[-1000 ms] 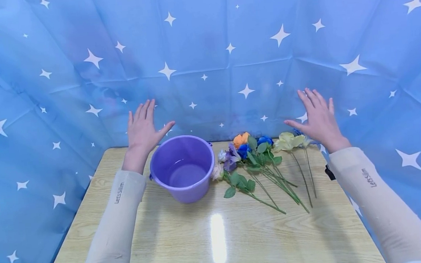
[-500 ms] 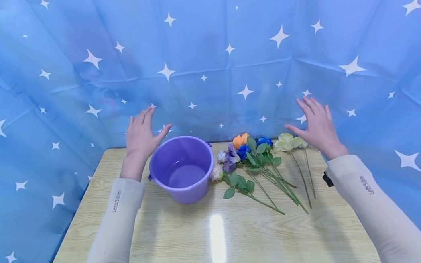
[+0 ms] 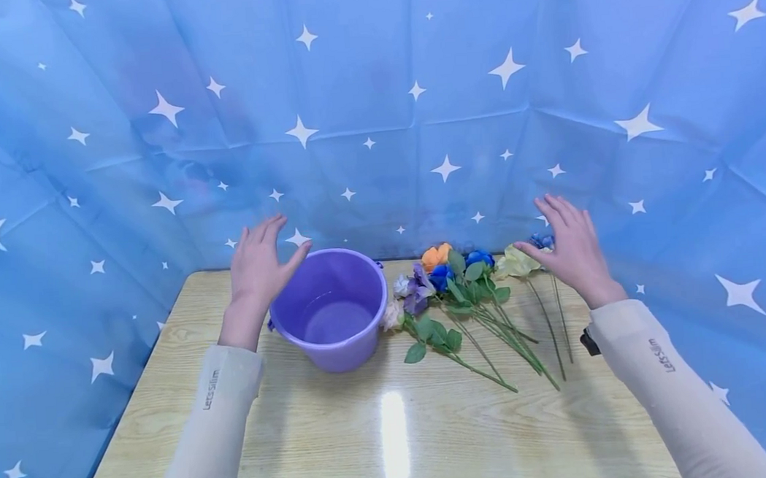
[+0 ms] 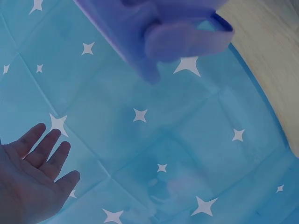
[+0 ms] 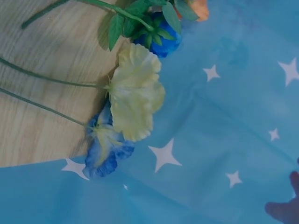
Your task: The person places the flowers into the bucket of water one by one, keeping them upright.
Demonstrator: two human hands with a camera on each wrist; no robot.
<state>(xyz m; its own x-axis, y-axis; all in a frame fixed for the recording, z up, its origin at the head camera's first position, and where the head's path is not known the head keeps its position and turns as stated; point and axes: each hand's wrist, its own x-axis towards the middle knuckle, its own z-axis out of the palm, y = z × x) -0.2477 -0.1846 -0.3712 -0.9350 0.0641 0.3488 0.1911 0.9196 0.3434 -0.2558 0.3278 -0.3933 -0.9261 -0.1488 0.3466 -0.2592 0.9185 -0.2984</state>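
Observation:
My left hand [image 3: 254, 267] hovers beside the purple bucket [image 3: 346, 358], its fingers loosely extended and thumb spread. Nothing is in it. In the left wrist view, that hand [image 4: 35, 179] shows at the lower left, apart from the bucket's handle mount [image 4: 187, 42]. My right hand [image 3: 571, 253], also holding nothing, is held above the far right of the table, nearest the pale yellow flower [image 3: 512, 262] and a blue-and-white flower [image 5: 106, 148]. Only a few fingers of the right hand [image 5: 286, 205] enter the right wrist view.
Between bucket and right hand lie several artificial flowers: an orange one [image 3: 435, 256], blue ones [image 3: 479, 259], a purple one [image 3: 418, 294] and a pale pink one [image 3: 392, 316]. Their stems point toward the front of the wooden table [image 3: 474, 438]. A starry blue curtain [image 3: 373, 71] hangs behind.
Both hands have come down a little and back toward the table, with their fingers bending slightly. The bucket and flowers stay where they were.

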